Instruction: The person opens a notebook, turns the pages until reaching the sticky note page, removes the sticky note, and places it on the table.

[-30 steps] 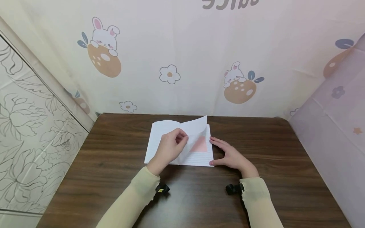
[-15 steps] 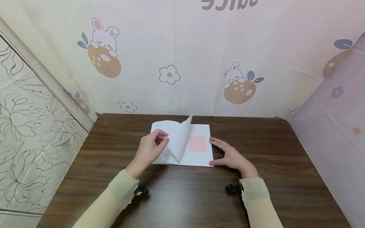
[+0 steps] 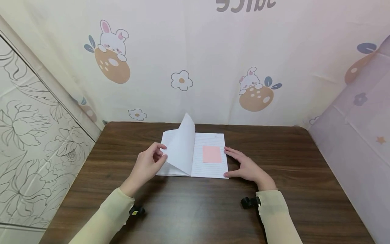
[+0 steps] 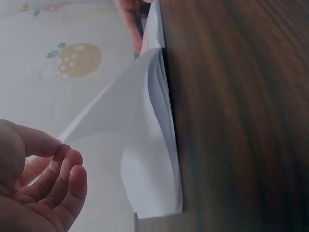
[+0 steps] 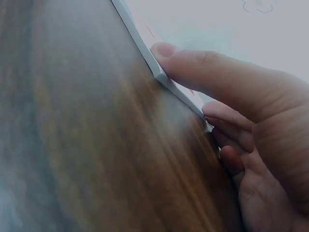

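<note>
An open notebook (image 3: 210, 171) with white lined pages lies on the table. On its right page is a square pink sticky note (image 3: 211, 154). My left hand (image 3: 148, 162) is beyond the notebook's left side and pinches the edge of a raised page (image 3: 182, 145) between thumb and fingertips. The left wrist view shows that page (image 4: 108, 104) stretched up from the spine to the pinch. My right hand (image 3: 246, 166) rests at the right edge, fingers spread. Its thumb (image 5: 178, 58) presses on the near corner, while the other fingertips touch the side edge.
The dark wooden table (image 3: 195, 206) ends at a patterned curtain (image 3: 210, 95) right behind the notebook. A panel with line-drawn flowers (image 3: 27, 135) stands on the left. Black wrist cameras (image 3: 251, 202) sit at both cuffs.
My left hand has drawn the page from right to left across the notebook, uncovering the whole sticky note. The right hand has stayed in place.
</note>
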Action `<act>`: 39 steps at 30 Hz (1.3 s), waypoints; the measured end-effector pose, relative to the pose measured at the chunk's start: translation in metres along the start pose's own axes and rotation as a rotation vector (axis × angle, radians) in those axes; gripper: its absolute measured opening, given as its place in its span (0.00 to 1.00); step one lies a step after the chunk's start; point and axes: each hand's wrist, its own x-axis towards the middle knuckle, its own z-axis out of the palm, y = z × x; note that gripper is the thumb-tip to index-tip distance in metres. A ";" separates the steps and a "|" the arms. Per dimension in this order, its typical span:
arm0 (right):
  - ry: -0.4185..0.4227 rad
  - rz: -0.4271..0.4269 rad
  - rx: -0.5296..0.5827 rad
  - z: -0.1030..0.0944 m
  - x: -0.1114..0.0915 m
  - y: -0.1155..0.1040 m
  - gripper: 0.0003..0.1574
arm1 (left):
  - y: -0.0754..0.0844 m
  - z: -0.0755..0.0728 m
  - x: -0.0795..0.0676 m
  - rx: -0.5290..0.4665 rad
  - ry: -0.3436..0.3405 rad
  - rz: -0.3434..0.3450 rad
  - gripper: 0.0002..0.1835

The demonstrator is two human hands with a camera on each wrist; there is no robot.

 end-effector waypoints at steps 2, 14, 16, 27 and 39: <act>0.000 -0.001 -0.002 0.000 0.000 0.000 0.67 | -0.004 -0.001 -0.003 0.010 -0.009 -0.005 0.14; -0.002 -0.006 0.003 0.001 0.000 0.002 0.67 | -0.027 -0.006 -0.016 0.070 -0.095 -0.060 0.13; -0.003 -0.005 0.004 0.001 0.001 0.002 0.66 | -0.029 -0.006 -0.018 0.074 -0.110 -0.073 0.13; 0.001 -0.011 0.018 0.001 0.001 0.004 0.67 | -0.036 -0.005 -0.018 0.130 -0.206 -0.187 0.16; -0.003 -0.008 0.017 0.000 0.001 0.001 0.66 | -0.040 -0.003 -0.016 0.159 -0.245 -0.225 0.18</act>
